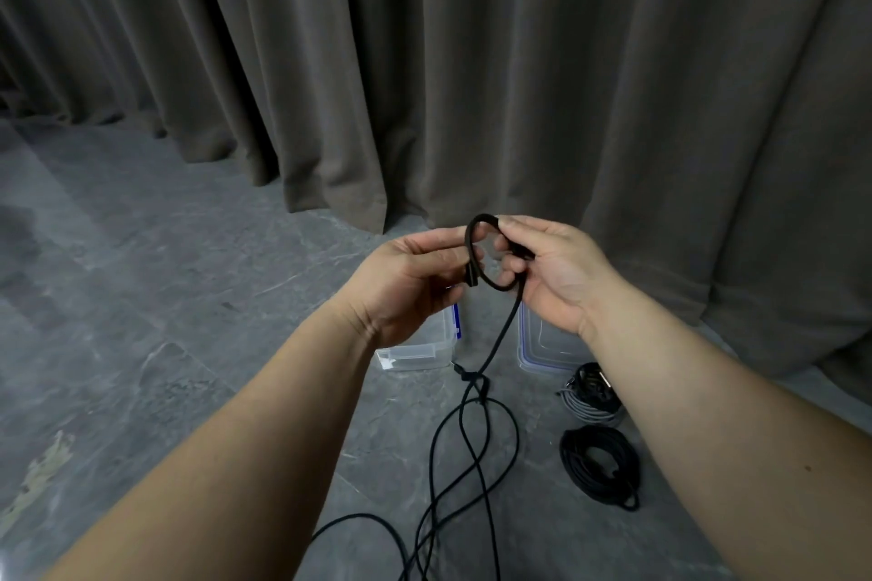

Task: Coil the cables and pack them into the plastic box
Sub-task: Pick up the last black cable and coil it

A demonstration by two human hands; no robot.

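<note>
Both bare forearms come up from the bottom corners, the left from about 7 o'clock and the right from about 5 o'clock, meeting just right of centre. The left hand (pixel 408 281) is palm-up-ish with fingers curled and thumb pointing toward 3 o'clock. The right hand (pixel 549 271) sits just beside it at 3 o'clock, fingers bent inward and pinching, fingertips nearly touching the left's.
</note>
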